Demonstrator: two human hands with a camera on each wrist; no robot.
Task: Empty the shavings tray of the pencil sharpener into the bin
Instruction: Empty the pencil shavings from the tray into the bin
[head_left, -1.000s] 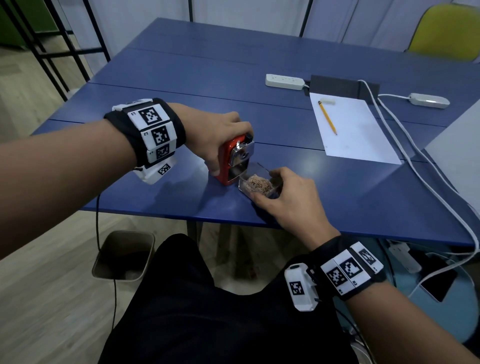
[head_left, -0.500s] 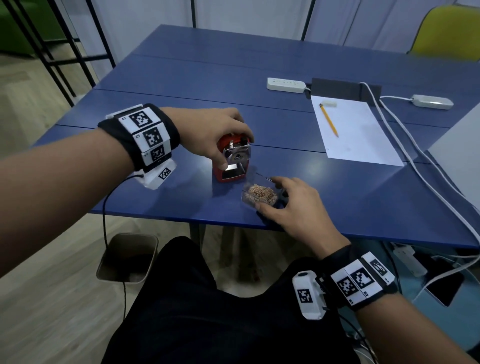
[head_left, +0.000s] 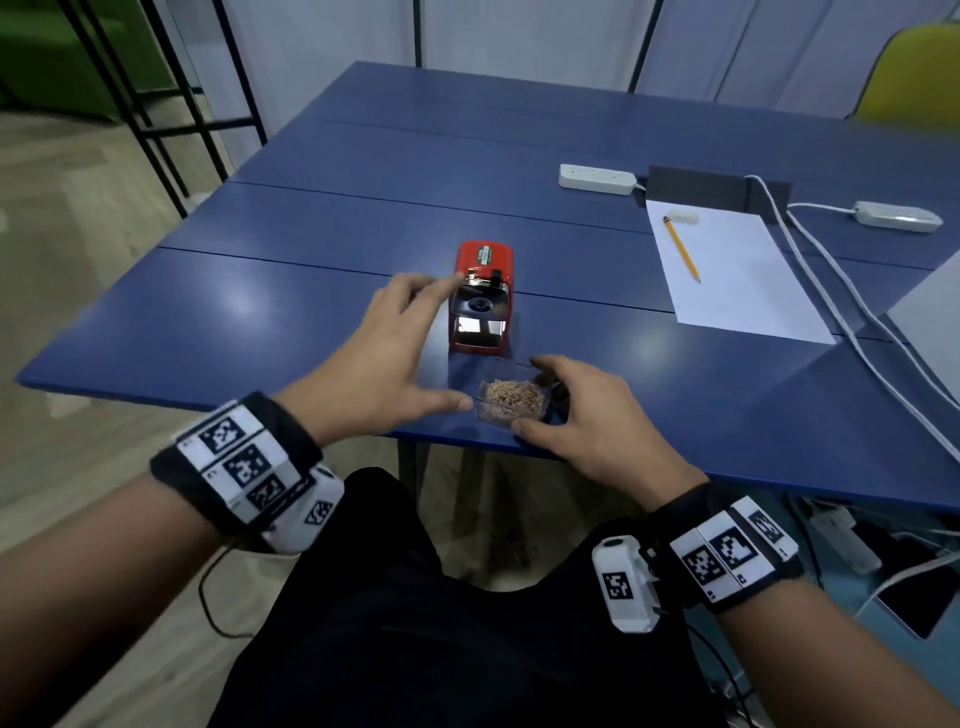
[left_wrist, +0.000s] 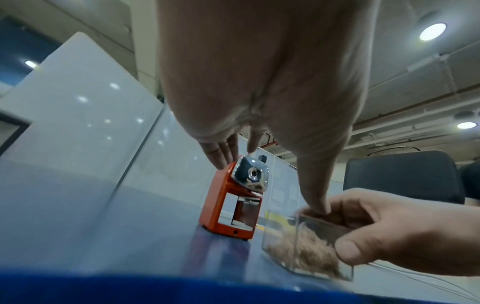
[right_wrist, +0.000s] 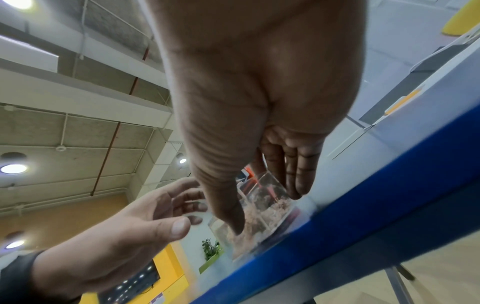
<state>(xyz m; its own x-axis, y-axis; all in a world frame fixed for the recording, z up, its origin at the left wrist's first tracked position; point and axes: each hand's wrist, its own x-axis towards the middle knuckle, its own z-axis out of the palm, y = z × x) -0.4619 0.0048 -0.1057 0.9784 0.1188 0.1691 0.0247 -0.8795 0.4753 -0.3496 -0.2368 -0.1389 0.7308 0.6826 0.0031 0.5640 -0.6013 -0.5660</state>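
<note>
Shavings tray (head_left: 511, 402), clear and holding brown shavings, sits at the near edge of your blue worktop (head_left: 260, 322), out of the red pencil sharpener (head_left: 480, 297) that stands just behind it. In the head view, your right hand (head_left: 587, 421) pinches the tray, thumb on its near side and fingers curled over its far side. Your left hand (head_left: 387, 364) is spread wide and holds nothing; its fingertips reach beside the sharpener's top and its thumb points at the tray's left side. The small label on the sharpener is too blurred to read.

From the left wrist, your left hand (left_wrist: 262, 86) hangs palm down, fingers straight, over the sharpener (left_wrist: 233, 201), while your right hand (left_wrist: 405, 232) grips the tray (left_wrist: 303, 244).

From the right wrist, your right hand (right_wrist: 249, 98) points down, thumb and fingers on opposite sides of the tray (right_wrist: 262, 207), which lies just inside the worktop (right_wrist: 363, 222) edge. Your left hand (right_wrist: 124, 238) waits beside it, fingers loosely parted.
</note>
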